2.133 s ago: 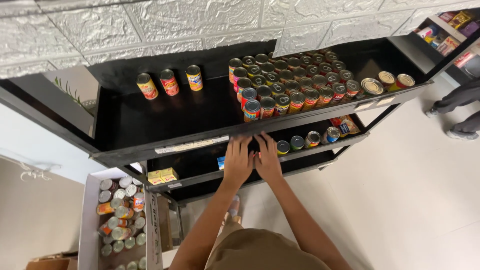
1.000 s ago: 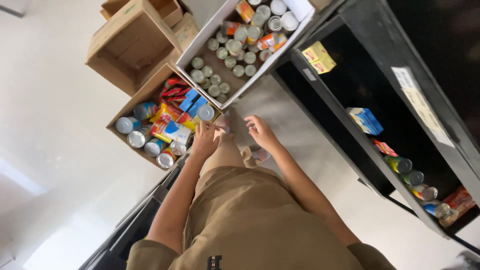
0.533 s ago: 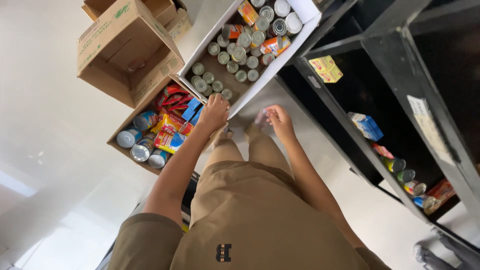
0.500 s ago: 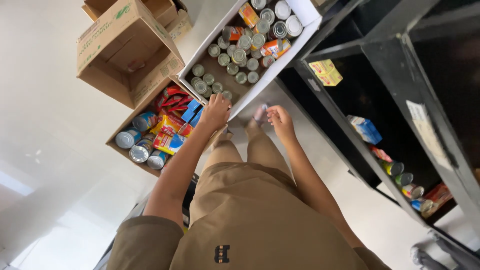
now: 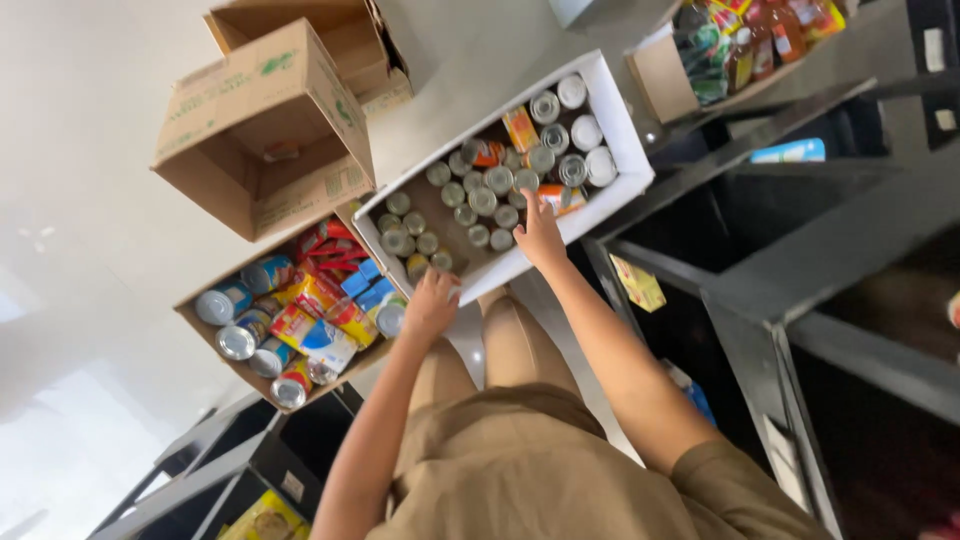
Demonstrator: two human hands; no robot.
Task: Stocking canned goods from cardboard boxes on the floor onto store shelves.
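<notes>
My right hand (image 5: 541, 232) is spread wide over the cans (image 5: 482, 200) in the white box (image 5: 628, 150), nearer than my open, empty left hand (image 5: 432, 303).

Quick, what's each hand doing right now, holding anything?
Left hand: curled over small cans at the white box's near edge; grip cannot be told.
Right hand: open, reaching into it, holding nothing.

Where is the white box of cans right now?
In the head view, the white box sits on the floor at centre, between the cardboard box of cans and the dark shelving.
</notes>
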